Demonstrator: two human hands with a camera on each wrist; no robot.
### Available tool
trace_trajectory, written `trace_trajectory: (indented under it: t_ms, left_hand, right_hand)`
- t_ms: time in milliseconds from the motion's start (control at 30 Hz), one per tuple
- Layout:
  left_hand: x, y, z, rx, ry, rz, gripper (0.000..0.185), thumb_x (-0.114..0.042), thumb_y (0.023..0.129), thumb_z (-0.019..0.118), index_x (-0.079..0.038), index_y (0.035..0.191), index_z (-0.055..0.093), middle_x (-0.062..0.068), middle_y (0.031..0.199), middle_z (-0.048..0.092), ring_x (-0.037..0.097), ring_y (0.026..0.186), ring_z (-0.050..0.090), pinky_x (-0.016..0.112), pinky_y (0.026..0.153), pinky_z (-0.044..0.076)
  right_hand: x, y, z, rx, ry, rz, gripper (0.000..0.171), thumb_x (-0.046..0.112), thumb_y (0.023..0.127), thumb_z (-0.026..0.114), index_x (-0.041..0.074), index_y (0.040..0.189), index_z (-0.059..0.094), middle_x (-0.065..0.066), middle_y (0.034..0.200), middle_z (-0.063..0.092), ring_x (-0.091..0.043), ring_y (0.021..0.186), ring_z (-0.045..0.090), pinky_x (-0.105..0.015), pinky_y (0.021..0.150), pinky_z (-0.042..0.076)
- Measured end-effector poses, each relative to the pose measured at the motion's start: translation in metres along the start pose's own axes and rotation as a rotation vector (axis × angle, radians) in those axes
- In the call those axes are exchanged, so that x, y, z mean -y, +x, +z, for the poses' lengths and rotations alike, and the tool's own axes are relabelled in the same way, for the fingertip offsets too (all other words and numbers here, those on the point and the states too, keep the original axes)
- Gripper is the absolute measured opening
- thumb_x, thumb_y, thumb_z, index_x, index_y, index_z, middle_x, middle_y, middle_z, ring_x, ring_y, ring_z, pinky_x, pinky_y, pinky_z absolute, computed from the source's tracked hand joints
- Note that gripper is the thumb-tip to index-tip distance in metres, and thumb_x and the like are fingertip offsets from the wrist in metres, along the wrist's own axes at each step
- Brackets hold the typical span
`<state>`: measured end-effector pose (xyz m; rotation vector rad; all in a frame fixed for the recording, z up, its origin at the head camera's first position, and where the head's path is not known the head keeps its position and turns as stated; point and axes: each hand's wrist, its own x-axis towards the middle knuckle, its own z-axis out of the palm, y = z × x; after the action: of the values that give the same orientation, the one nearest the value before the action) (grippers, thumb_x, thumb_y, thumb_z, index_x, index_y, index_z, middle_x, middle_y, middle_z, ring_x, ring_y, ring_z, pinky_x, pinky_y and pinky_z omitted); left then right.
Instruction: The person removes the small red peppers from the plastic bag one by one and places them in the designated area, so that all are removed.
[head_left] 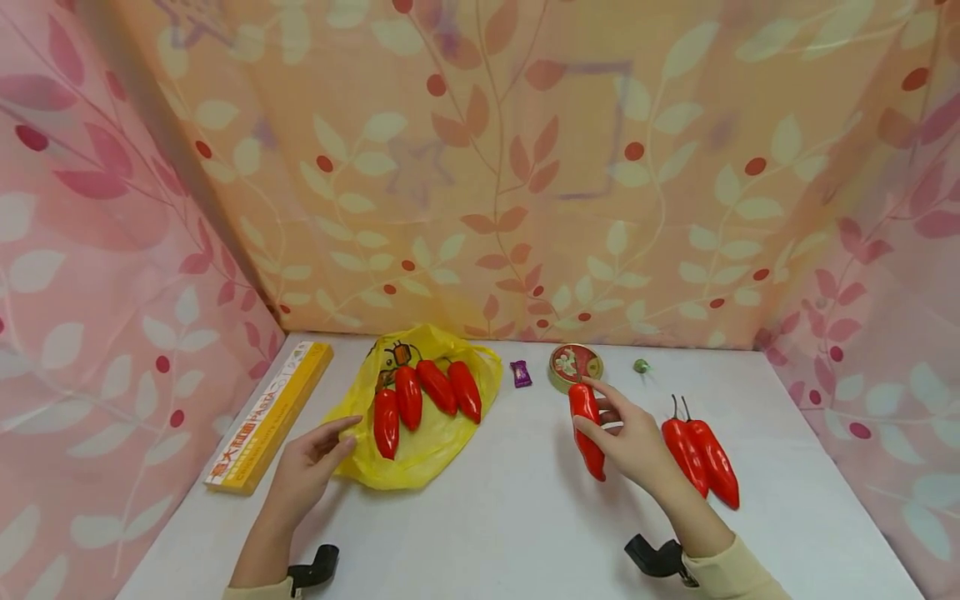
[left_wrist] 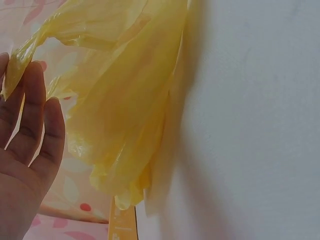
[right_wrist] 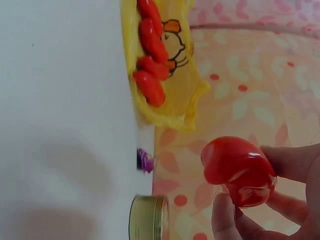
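My right hand (head_left: 633,442) holds a glossy red chili pepper (head_left: 586,425) above the white table, the thumb on one side and fingers on the other. The right wrist view shows this pepper (right_wrist: 237,170) end-on. At the left, my left hand (head_left: 303,471) is at the near left edge of a yellow plastic bag (head_left: 412,475). A raised strip of the bag (left_wrist: 22,62) runs to the fingers of that hand (left_wrist: 30,135) in the left wrist view; the thumb is hidden there. Several red chili peppers (head_left: 409,398) lie on the opened bag.
Two red chili peppers (head_left: 712,458) with dark stems lie right of my right hand. A yellow-and-white pasta box (head_left: 270,417) lies far left. Toward the back are a purple-wrapped candy (head_left: 521,373), a round red-lidded tin (head_left: 575,365) and a small green item (head_left: 641,366). Patterned cloth surrounds the table.
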<state>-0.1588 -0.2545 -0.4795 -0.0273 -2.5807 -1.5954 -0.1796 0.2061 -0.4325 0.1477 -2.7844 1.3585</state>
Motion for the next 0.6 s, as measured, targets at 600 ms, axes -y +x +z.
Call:
trace_trajectory:
  t_ms: [600]
  left_hand:
    - [0.002, 0.0, 0.0, -0.01, 0.009, 0.013, 0.036, -0.036, 0.099, 0.065, -0.019, 0.131, 0.068, 0.005, 0.133, 0.065, 0.009, 0.105, 0.057, 0.009, 0.088, 0.049]
  right_hand:
    - [-0.058, -0.003, -0.036, 0.003, -0.167, 0.039, 0.067, 0.035, 0.094, 0.072, 0.016, 0.152, 0.044, -0.024, 0.13, 0.062, -0.034, 0.105, 0.063, -0.04, 0.069, 0.062]
